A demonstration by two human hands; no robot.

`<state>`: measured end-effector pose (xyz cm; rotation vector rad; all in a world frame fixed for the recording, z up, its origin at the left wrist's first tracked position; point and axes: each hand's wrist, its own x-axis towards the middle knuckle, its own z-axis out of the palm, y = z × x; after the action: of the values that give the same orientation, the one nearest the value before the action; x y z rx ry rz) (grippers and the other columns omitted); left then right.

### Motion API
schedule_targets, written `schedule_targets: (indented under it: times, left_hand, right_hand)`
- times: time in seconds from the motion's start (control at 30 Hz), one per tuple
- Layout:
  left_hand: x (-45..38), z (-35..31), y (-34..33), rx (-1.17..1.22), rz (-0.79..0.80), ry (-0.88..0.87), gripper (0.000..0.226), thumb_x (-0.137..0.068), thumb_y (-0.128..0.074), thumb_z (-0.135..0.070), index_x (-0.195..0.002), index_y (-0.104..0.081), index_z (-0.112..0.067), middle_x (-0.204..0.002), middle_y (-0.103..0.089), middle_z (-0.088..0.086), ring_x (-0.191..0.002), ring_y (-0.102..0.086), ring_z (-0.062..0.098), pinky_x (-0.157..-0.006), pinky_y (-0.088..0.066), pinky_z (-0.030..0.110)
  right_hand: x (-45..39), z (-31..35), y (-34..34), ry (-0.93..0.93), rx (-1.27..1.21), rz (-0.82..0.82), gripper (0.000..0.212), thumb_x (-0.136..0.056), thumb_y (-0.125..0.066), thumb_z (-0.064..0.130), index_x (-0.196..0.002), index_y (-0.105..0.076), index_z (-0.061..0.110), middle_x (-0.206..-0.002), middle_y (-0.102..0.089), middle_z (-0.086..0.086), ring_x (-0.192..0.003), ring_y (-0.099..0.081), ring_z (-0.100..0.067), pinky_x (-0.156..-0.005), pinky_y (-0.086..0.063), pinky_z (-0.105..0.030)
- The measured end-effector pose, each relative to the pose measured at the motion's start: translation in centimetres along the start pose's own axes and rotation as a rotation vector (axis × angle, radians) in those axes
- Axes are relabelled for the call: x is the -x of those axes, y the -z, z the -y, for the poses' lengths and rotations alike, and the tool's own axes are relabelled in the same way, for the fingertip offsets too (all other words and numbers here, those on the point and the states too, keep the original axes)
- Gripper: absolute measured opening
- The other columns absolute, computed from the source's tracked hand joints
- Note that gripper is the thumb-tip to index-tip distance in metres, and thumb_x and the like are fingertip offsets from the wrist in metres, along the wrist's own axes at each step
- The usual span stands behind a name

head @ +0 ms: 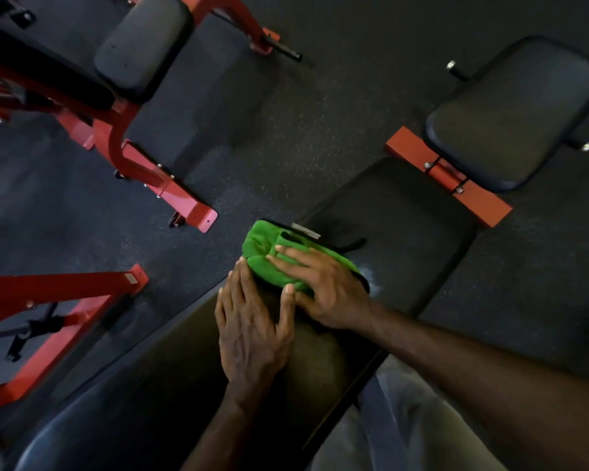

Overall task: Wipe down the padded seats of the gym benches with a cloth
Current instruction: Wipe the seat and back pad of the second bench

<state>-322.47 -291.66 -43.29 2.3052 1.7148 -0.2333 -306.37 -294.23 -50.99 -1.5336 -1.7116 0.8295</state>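
Green cloth (pixel 276 256) sits bunched at the left edge of the bench, right over the gap between the lower black pad (pixel 170 379) and the upper black pad (pixel 398 239). Right hand (pixel 320 283) lies flat on top of the cloth, fingers straight and slightly spread, pressing it down onto the padding; thumb points back toward the other hand. Left hand (pixel 252 328) rests palm-down on the lower pad, just beside the cloth, fingers straight and together, fingertips touching the cloth's near edge; holds nothing. Small whitish smear (pixel 371 280) on the upper pad, just right of the cloth. Both pads look dark and matte; can't tell wet from dry elsewhere. Second bench with black seat pad (pixel 514 113) and orange-red base bar (pixel 449 175) stands beyond the far right corner, apart from this one. Red frame (pixel 130 158) with another black pad (pixel 143 42) at far left, on dark speckled rubber floor (pixel 286 137). Another red frame (pixel 58 294) near left.
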Motion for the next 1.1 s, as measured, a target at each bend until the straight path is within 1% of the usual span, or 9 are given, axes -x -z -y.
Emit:
schedule_targets:
  times: [0.07,0.2,0.37,0.53,0.6,0.7,0.77,0.9,1.1]
  left_hand:
    - [0.0,0.0,0.0,-0.02,0.015,0.003,0.086,-0.098,-0.016,-0.074,-0.163,-0.015,-0.018,-0.168,-0.024,0.004,-0.154,-0.021,0.02,-0.127,-0.015,0.041]
    - [-0.3,0.1,0.0,-0.065,0.055,-0.021,0.088,-0.096,-0.011,-0.078,-0.163,-0.01,-0.021,-0.17,-0.018,0.003,-0.156,-0.014,0.019,-0.127,-0.01,0.04]
    - [-0.3,-0.2,0.0,-0.123,0.061,-0.001,0.085,-0.097,-0.017,-0.074,-0.162,-0.022,-0.018,-0.168,-0.024,0.004,-0.155,-0.018,0.022,-0.126,-0.017,0.043]
    - [-0.5,0.1,-0.3,-0.17,0.09,-0.028,0.081,-0.099,-0.017,-0.073,-0.163,-0.018,-0.022,-0.169,-0.019,0.003,-0.156,-0.014,0.023,-0.126,-0.016,0.045]
    - [-0.5,0.0,-0.2,-0.174,0.073,-0.017,0.081,-0.099,-0.018,-0.072,-0.162,-0.021,-0.022,-0.169,-0.021,0.004,-0.156,-0.016,0.023,-0.126,-0.017,0.046]
    - [-0.4,-0.1,-0.3,-0.175,0.078,-0.012,0.081,-0.098,-0.016,-0.073,-0.162,-0.019,-0.023,-0.169,-0.02,0.003,-0.156,-0.014,0.022,-0.126,-0.016,0.045]
    - [-0.4,0.0,-0.3,-0.176,0.094,-0.012,0.08,-0.1,-0.017,-0.072,-0.163,-0.016,-0.024,-0.17,-0.017,0.002,-0.157,-0.011,0.022,-0.127,-0.014,0.045]
    - [-0.4,0.0,-0.1,-0.175,0.108,-0.031,0.081,-0.1,-0.017,-0.073,-0.164,-0.012,-0.023,-0.171,-0.012,0.003,-0.157,-0.007,0.022,-0.127,-0.012,0.046]
    - [-0.4,-0.2,-0.1,-0.176,0.097,-0.025,0.08,-0.101,-0.018,-0.071,-0.164,-0.014,-0.022,-0.171,-0.015,0.004,-0.157,-0.01,0.023,-0.126,-0.012,0.046]
  right_hand:
    - [-0.6,-2.7,1.6,-0.041,0.068,-0.049,0.062,-0.091,-0.06,0.032,-0.152,-0.051,0.025,-0.159,-0.046,0.002,-0.148,-0.04,-0.011,-0.123,-0.03,-0.033]
    - [-2.6,-3.4,0.9,-0.57,0.034,-0.357,0.061,-0.085,-0.057,0.032,-0.145,-0.059,0.019,-0.15,-0.056,-0.003,-0.143,-0.047,-0.02,-0.117,-0.039,-0.045]
    - [0.1,-1.7,1.6,-0.038,0.034,-0.024,0.066,-0.088,-0.065,0.025,-0.152,-0.05,0.027,-0.159,-0.046,0.002,-0.148,-0.039,-0.011,-0.125,-0.023,-0.028]
    - [-1.5,-5.7,2.5,-0.588,0.038,-0.382,0.059,-0.087,-0.06,0.024,-0.145,-0.058,0.019,-0.15,-0.056,-0.003,-0.142,-0.048,-0.019,-0.116,-0.041,-0.046]
    - [-1.1,-3.0,0.8,-0.464,0.043,-0.337,0.062,-0.086,-0.058,0.024,-0.148,-0.055,0.022,-0.153,-0.054,-0.003,-0.144,-0.046,-0.019,-0.12,-0.036,-0.045]
    - [1.6,-3.1,2.3,-0.091,0.048,-0.035,0.067,-0.087,-0.058,0.027,-0.154,-0.047,0.031,-0.161,-0.044,0.004,-0.149,-0.038,-0.01,-0.124,-0.027,-0.031]
    - [1.7,-6.3,4.2,-0.134,0.111,-0.096,0.065,-0.086,-0.057,0.029,-0.151,-0.053,0.026,-0.157,-0.049,0.002,-0.147,-0.042,-0.01,-0.123,-0.032,-0.033]
    - [0.7,-7.7,3.7,-0.609,0.076,-0.434,0.058,-0.083,-0.056,0.026,-0.14,-0.063,0.015,-0.146,-0.06,-0.006,-0.139,-0.052,-0.022,-0.118,-0.04,-0.042]
    - [4.7,-5.5,4.5,-0.161,0.079,-0.099,0.066,-0.086,-0.058,0.026,-0.151,-0.051,0.029,-0.158,-0.047,0.004,-0.147,-0.042,-0.008,-0.122,-0.033,-0.033]
